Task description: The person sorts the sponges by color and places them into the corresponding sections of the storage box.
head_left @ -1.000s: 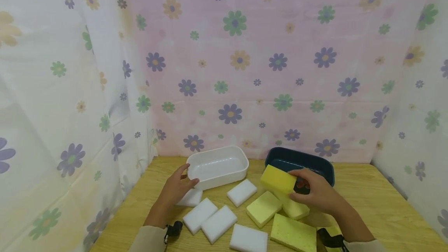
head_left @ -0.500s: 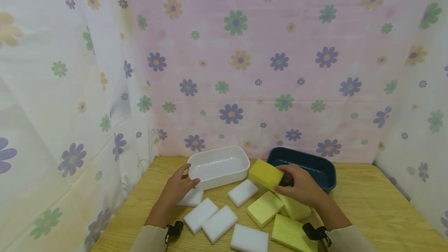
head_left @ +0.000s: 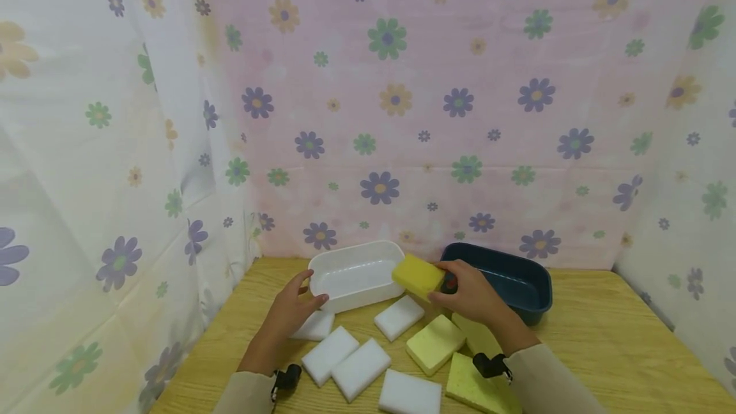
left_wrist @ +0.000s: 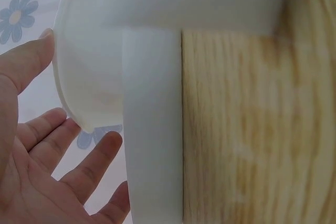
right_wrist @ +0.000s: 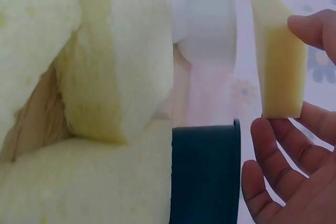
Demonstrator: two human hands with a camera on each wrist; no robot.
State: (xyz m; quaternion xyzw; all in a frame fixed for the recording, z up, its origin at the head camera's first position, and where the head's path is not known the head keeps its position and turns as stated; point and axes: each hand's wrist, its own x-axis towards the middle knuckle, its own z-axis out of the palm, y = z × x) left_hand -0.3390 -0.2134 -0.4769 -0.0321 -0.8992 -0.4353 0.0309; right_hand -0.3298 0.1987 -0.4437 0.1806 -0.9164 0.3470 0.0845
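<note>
My right hand (head_left: pixel 471 296) pinches a yellow sponge (head_left: pixel 418 275) between thumb and fingertips, off the table. In the head view that sponge overlaps the right end of a white plastic tub (head_left: pixel 356 302). The right wrist view shows the thumb on one end of the sponge (right_wrist: pixel 283 72) and fingertips at the other. My left hand (head_left: pixel 292 306) is at the tub's left end, fingers spread. Seen from the left wrist, the thumb and fingertips of this hand (left_wrist: pixel 58 166) touch the tub's rim (left_wrist: pixel 60 90). The white tub has nothing visible in it.
A dark blue tub (head_left: pixel 512 280) stands at the back right. Several white sponges (head_left: pixel 360 368) lie in front of the white tub, one (head_left: pixel 315 326) partly behind my left hand. Pale yellow sponges (head_left: pixel 436 344) lie near my right forearm, some partly covered by it.
My right hand has carried the yellow sponge leftward, from in front of the dark blue tub to the white tub's right end. The left hand has stayed at the white tub.
</note>
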